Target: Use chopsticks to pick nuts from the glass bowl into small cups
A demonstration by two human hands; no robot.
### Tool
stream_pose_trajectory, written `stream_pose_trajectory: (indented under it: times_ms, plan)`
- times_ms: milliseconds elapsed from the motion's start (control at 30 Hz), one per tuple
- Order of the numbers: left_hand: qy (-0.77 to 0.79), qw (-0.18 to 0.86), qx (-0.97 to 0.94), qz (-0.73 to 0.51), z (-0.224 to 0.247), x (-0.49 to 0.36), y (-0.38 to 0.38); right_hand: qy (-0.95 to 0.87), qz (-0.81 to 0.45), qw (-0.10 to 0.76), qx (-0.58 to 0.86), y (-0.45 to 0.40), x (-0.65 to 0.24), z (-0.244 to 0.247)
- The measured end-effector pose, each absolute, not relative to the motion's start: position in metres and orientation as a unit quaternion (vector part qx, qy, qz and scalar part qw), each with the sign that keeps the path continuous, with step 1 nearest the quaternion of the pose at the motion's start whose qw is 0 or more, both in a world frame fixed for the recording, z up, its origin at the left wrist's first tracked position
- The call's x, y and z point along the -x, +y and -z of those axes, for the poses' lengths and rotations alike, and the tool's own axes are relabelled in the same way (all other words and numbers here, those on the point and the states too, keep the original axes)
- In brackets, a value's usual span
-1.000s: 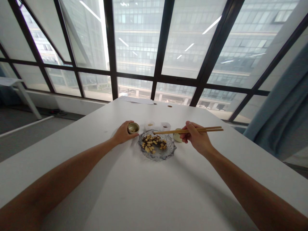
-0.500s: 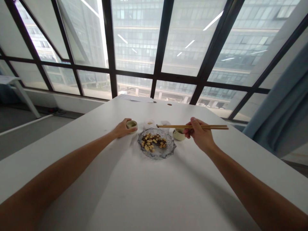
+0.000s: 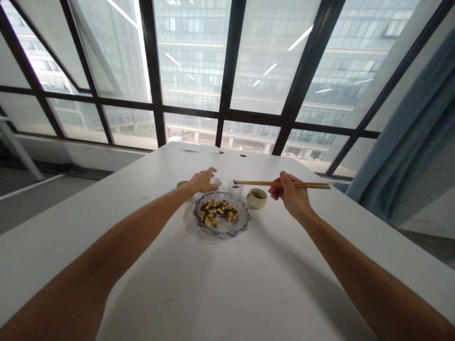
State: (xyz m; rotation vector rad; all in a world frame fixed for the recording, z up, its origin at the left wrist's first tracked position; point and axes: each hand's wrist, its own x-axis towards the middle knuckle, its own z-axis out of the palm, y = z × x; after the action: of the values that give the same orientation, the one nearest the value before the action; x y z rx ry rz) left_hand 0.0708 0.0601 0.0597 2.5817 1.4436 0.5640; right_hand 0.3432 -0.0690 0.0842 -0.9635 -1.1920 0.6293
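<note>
My left hand (image 3: pixel 203 181) is over the far side of the plate, its fingers apart around the left of a small white cup (image 3: pixel 216 181). Whether the fingers touch that cup I cannot tell. A pair of wooden chopsticks (image 3: pixel 256 183) lies level in my right hand (image 3: pixel 292 195), fingers closed on them. A small dark bit shows at their tips, above a second small white cup (image 3: pixel 235 188). In front stands a scalloped clear glass plate (image 3: pixel 232 231) with peanuts (image 3: pixel 209 218) and dark pieces. A cream ceramic cup (image 3: pixel 257 199) is to its right; a similar cup (image 3: pixel 182 183) is partly hidden by my left wrist.
White table (image 3: pixel 220 284) under everything. Papers (image 3: pixel 194 148) and a brown round spot (image 3: pixel 243 156) are at its far end, by dark-framed windows (image 3: pixel 225 71). A blue curtain (image 3: pixel 401 156) hangs at the right.
My left hand has let go of the left ceramic cup and moved right to the small white cup. The chopsticks stay in my right hand, nearly level. The view has shifted slightly.
</note>
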Motion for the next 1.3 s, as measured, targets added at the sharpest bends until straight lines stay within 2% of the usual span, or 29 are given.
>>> stream_pose_trajectory:
  times_ms: [100, 267, 400, 500, 633, 733, 867, 1033, 1200, 1300]
  plan:
    - [0.477, 0.053, -0.86, -0.174, -0.068, -0.071, 0.063, -0.532, -0.272, 0.68, 0.425, -0.066, -0.348, -0.085]
    - [0.547, 0.133, -0.823, -0.083, -0.08, -0.088, 0.068, -0.522, -0.263, 0.684, 0.436, -0.064, -0.353, -0.086]
    - [0.49, 0.077, -0.863, -0.09, -0.076, -0.121, 0.063, -0.543, -0.214, 0.671, 0.458, -0.063, -0.358, -0.082]
    - [0.449, 0.063, -0.887, -0.088, -0.069, -0.144, 0.056, -0.601, -0.131, 0.629, 0.475, -0.065, -0.363, -0.078]
    - [0.404, 0.034, -0.904, -0.133, -0.065, -0.154, 0.048, -0.695, -0.016, 0.523, 0.493, -0.075, -0.367, -0.078]
    - [0.373, 0.008, -0.913, -0.164, -0.067, -0.15, 0.046, -0.718, 0.016, 0.488, 0.496, -0.079, -0.365, -0.079]
    - [0.37, -0.001, -0.911, -0.182, -0.069, -0.145, 0.045, -0.706, -0.005, 0.514, 0.488, -0.074, -0.363, -0.074]
    - [0.378, 0.027, -0.907, -0.184, -0.069, -0.145, 0.046, -0.69, -0.099, 0.524, 0.49, -0.064, -0.361, -0.069]
    - [0.409, 0.045, -0.901, -0.139, -0.067, -0.143, 0.053, -0.632, -0.133, 0.598, 0.474, -0.078, -0.346, -0.088]
    - [0.414, 0.06, -0.9, -0.119, -0.068, -0.136, 0.055, -0.67, -0.19, 0.532, 0.481, -0.092, -0.331, -0.099]
